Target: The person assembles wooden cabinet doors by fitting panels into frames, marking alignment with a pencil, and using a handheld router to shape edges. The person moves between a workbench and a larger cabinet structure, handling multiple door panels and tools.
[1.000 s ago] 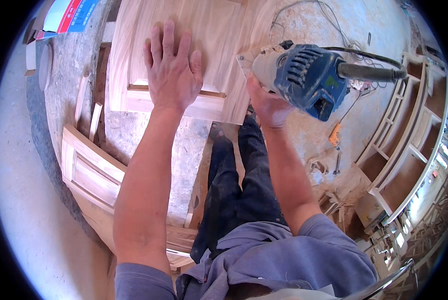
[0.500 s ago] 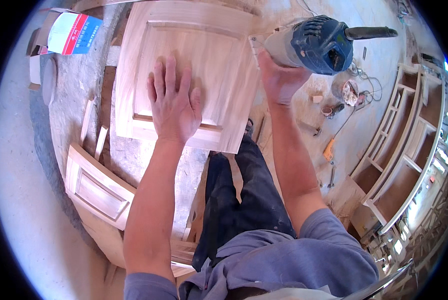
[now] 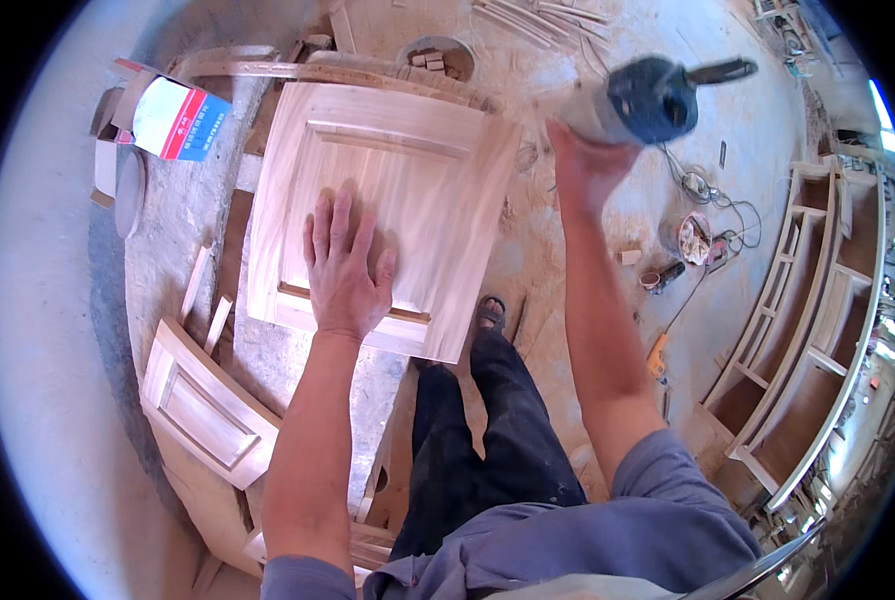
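Note:
My left hand [image 3: 346, 278] lies flat, fingers stretched, on the lower middle of a pale wooden panel door [image 3: 423, 210]. The door has a raised centre field and rests on a bench [image 3: 313, 385]. In my right hand [image 3: 593, 165] is a blue-and-grey handheld router [image 3: 651, 100], gripped round its grey body with the motor end pointing right. The router is blurred and held off to the right of the door's far right corner, apart from the wood. Its base end is hard to make out.
A smaller panel door [image 3: 208, 405] leans at the lower left. A cardboard box [image 3: 173, 115] sits far left beside a disc [image 3: 131, 195]. On the floor are a tub of wood blocks [image 3: 453, 50], a bucket [image 3: 695, 238] and cables. Wooden frames [image 3: 783, 320] stand at right.
The router has come away from the door's right edge, rightward in my right hand. My left hand stays flat on the door. The view has tilted, bringing more floor in at the far side.

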`<state>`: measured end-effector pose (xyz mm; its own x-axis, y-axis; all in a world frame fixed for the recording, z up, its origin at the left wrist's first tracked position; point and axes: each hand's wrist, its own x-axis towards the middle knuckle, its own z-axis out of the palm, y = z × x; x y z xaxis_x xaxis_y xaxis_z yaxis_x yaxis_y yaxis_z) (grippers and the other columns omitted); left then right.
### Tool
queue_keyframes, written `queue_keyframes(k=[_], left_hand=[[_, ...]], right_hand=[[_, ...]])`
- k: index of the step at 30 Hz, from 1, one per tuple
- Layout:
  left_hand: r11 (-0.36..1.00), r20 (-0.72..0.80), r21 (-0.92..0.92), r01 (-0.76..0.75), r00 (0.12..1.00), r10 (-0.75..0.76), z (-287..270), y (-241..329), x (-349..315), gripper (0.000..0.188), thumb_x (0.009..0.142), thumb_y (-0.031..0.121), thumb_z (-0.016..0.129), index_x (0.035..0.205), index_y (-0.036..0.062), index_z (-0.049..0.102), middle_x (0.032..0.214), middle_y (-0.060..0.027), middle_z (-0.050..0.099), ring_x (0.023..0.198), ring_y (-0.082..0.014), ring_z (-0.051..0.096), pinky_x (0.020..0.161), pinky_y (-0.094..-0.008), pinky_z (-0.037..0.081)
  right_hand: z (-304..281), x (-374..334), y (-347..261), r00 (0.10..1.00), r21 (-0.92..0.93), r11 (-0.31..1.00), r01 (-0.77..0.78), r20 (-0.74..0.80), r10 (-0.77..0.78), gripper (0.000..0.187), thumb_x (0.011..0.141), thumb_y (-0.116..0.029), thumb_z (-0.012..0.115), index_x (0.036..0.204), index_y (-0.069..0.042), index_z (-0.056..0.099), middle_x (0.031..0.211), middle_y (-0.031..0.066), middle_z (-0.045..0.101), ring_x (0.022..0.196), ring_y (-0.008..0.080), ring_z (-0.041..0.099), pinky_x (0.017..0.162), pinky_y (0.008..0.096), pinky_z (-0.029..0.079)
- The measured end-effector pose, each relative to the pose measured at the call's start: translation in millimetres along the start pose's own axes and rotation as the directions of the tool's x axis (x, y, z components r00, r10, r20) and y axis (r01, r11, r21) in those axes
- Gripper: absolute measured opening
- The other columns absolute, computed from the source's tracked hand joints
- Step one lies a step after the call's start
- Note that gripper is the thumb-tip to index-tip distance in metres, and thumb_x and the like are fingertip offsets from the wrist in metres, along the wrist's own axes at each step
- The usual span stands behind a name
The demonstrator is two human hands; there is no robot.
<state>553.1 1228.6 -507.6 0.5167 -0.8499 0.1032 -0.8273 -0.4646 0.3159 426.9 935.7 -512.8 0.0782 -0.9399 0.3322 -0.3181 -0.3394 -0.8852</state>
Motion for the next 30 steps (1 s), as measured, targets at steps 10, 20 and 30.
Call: queue_keyframes(k=[10, 20, 30], left_hand=[[0.992, -0.012, -0.115, 0.05, 0.999, -0.052, 10.8, 111.0, -15.9, 0.059, 0.076, 0.022, 0.079, 0.126, 0.0027, 0.056, 0.127, -0.0255, 0.045, 0.12, -0.0445, 0.043, 0.103, -0.0569, 0.037], [0.988, 0.288, -0.152, 0.001, 0.957, 0.044, 5.2, 138.1, -87.2, 0.073, 0.067, 0.004, 0.071, 0.138, 0.0052, 0.052, 0.119, -0.0248, 0.043, 0.115, -0.0457, 0.042, 0.099, -0.0531, 0.038], [0.895, 0.638, -0.039, -0.445, 0.678, 0.365, -48.4, 36.9, -125.9, 0.081, 0.07, 0.012, 0.075, 0.146, 0.0238, 0.05, 0.133, -0.0184, 0.044, 0.125, -0.0392, 0.041, 0.111, -0.0515, 0.035]], right_hand=[[-205.6, -156.0, 29.5, 0.87, 0.017, 0.87, -0.492, 0.03, 0.491, 0.07, 0.067, -0.007, 0.085, 0.126, 0.004, 0.05, 0.112, 0.0148, 0.064, 0.099, 0.0251, 0.065, 0.087, 0.0391, 0.054], [-300.3, -221.2, 52.6, 0.827, -0.015, 0.841, -0.54, -0.195, 0.527, 0.075, 0.066, -0.004, 0.083, 0.131, 0.004, 0.046, 0.119, 0.0158, 0.059, 0.104, 0.0266, 0.061, 0.09, 0.0375, 0.052], [-309.4, -234.5, 51.1, 0.845, -0.03, 0.849, -0.527, -0.124, 0.52, 0.074, 0.066, -0.004, 0.083, 0.131, 0.002, 0.048, 0.119, 0.0144, 0.061, 0.105, 0.0259, 0.062, 0.095, 0.0371, 0.05]])
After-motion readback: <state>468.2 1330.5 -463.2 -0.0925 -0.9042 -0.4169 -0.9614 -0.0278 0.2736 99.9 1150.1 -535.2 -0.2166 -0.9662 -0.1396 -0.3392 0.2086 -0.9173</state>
